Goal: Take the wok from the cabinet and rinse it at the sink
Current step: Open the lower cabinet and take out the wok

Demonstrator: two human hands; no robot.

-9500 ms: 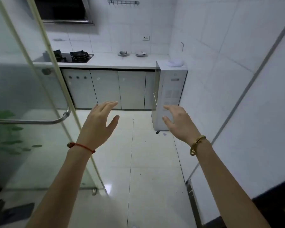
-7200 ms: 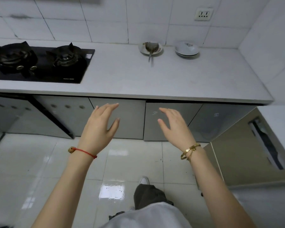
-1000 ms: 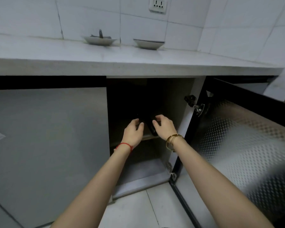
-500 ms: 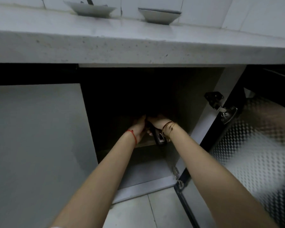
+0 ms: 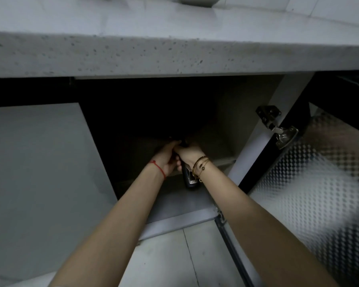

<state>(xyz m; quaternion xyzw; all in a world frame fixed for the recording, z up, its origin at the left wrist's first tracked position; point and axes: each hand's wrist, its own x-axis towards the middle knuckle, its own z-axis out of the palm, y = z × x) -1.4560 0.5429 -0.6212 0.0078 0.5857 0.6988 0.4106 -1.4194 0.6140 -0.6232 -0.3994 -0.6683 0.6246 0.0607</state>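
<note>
Both my arms reach into the open cabinet [image 5: 255,139] under the counter. My left hand [image 5: 167,159] and my right hand [image 5: 190,154] are closed side by side around the wok handle [image 5: 188,177], a dark handle with a metal end that pokes out below my right wrist toward me. The wok's body lies in the dark back of the shelf and I cannot make it out. The sink is out of view.
The thick speckled counter edge [image 5: 174,54] hangs low over the opening. The cabinet door [image 5: 319,179] with a dotted metal lining stands open at the right, on a hinge [image 5: 278,129]. A closed grey door [image 5: 39,172] is at the left. Tiled floor [image 5: 174,255] lies below.
My head has moved closer and lower to the cabinet. Both hands have gone from reaching in to closing around the wok handle, which now sticks out farther toward me.
</note>
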